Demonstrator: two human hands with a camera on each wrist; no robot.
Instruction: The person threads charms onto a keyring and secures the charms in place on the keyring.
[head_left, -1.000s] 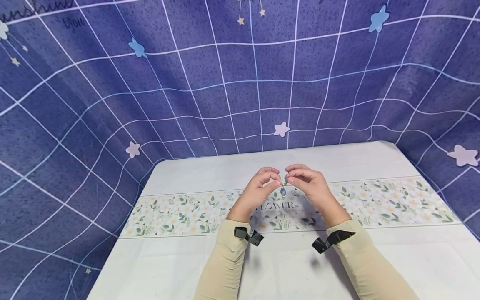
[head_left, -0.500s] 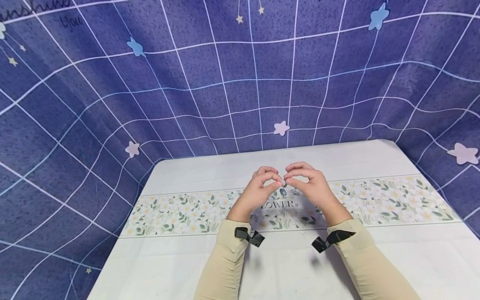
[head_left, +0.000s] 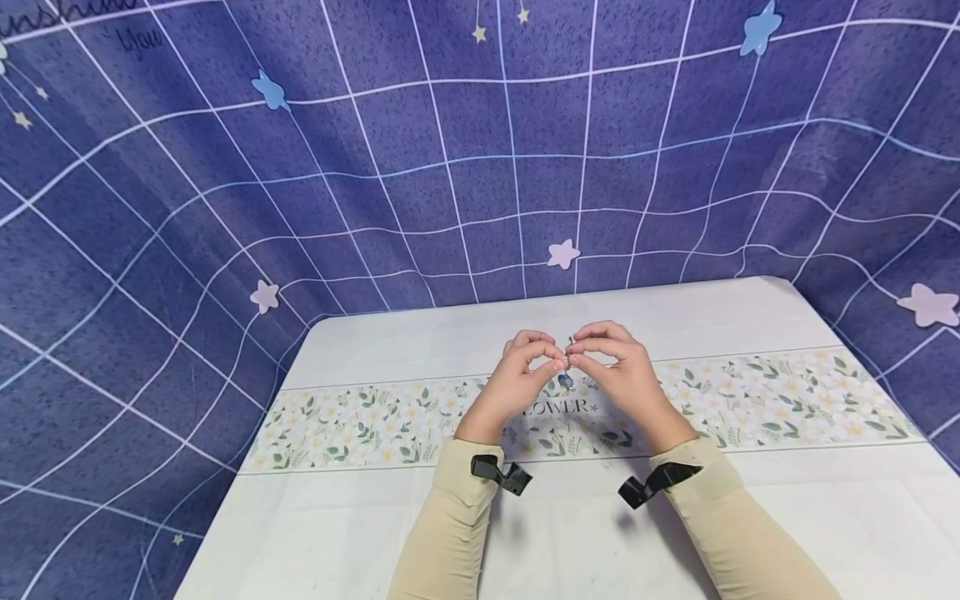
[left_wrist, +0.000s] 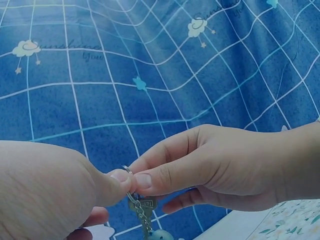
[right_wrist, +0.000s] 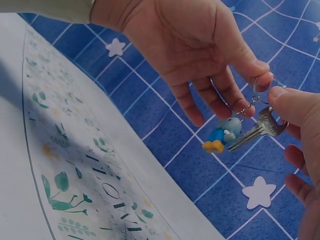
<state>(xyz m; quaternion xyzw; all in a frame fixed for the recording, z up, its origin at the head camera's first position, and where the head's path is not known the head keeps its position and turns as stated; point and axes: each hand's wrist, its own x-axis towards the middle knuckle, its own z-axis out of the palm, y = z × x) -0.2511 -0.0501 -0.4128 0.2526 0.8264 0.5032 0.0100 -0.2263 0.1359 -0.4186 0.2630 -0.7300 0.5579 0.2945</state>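
Note:
My left hand (head_left: 517,375) and right hand (head_left: 618,367) meet fingertip to fingertip above the table in the head view. Between thumb and fingers, each pinches a thin metal key ring (right_wrist: 255,86). From the ring hangs a silver key (right_wrist: 270,121), its blade slanting down in the right wrist view. A short chain beside it carries a small figurine charm (right_wrist: 222,135) with a pale head, blue body and yellow feet. In the left wrist view the key's head (left_wrist: 145,202) shows below the thumbs, and the charm is cut off by the frame edge. Fingertips hide part of the ring.
Below the hands lies a white table cover (head_left: 337,525) with a floral band (head_left: 750,400) and printed lettering. A blue grid-patterned curtain (head_left: 465,192) with stars surrounds the back and sides. Each wrist wears a black camera strap (head_left: 498,473).
The fingertips have drawn slightly closer together on the key ring, and the right hand has shifted a little left. The hanging charm has turned and swung slightly. The left hand stays nearly in place.

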